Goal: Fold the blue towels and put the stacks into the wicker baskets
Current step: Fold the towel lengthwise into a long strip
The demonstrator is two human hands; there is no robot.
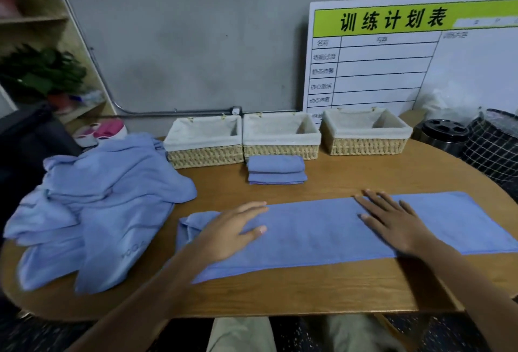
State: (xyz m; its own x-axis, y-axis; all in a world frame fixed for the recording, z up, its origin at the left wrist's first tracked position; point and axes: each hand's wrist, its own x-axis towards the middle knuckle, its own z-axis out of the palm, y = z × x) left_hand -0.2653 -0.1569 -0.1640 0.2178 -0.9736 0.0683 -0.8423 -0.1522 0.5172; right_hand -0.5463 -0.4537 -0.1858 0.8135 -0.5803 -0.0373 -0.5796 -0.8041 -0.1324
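A long blue towel (316,235) lies flat across the wooden table, folded lengthwise into a strip. My left hand (228,232) presses flat on its left part, fingers straight. My right hand (392,218) lies flat on its right-middle part, fingers spread. A heap of unfolded blue towels (92,206) sits on the table's left end. Two folded blue towels (276,169) are stacked in front of the middle wicker basket (280,151). The left basket (206,155) and the right basket (367,147) stand beside it along the back; all three have white liners and hold nothing.
The oval table's front edge (280,307) is just above my knees. A white schedule board (406,57) leans on the wall behind the baskets. A black bin (443,134) and a checked basket (496,150) stand at the right; shelves with a plant (42,71) at the left.
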